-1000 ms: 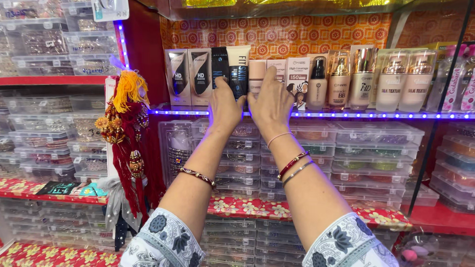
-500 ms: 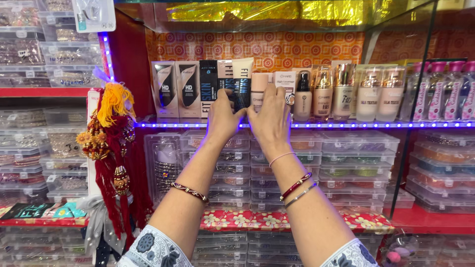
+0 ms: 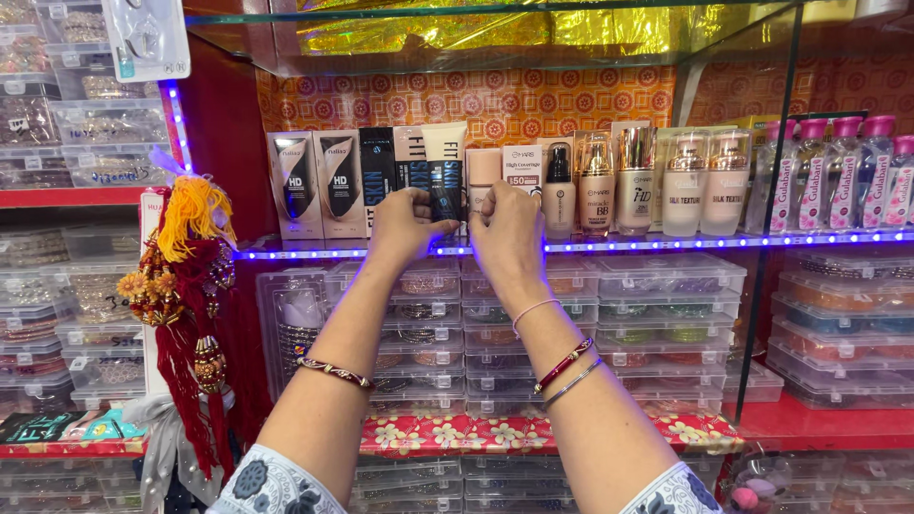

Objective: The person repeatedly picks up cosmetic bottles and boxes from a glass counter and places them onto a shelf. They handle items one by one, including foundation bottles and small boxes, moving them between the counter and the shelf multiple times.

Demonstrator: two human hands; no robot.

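Head view has both hands up at the lit shelf (image 3: pixel 666 244) mid-frame, left hand (image 3: pixel 405 228) pinching the dark tube (image 3: pixel 445 186), right hand (image 3: pixel 506 228) closed on the pale tube (image 3: pixel 484 171) beside it, both tubes upright, row looks nearly straightened.

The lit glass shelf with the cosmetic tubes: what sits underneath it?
Under the shelf stand stacks of clear plastic boxes holding what look like bangles. The forearms cover part of the middle stacks, and the box contents are mostly too small to tell.
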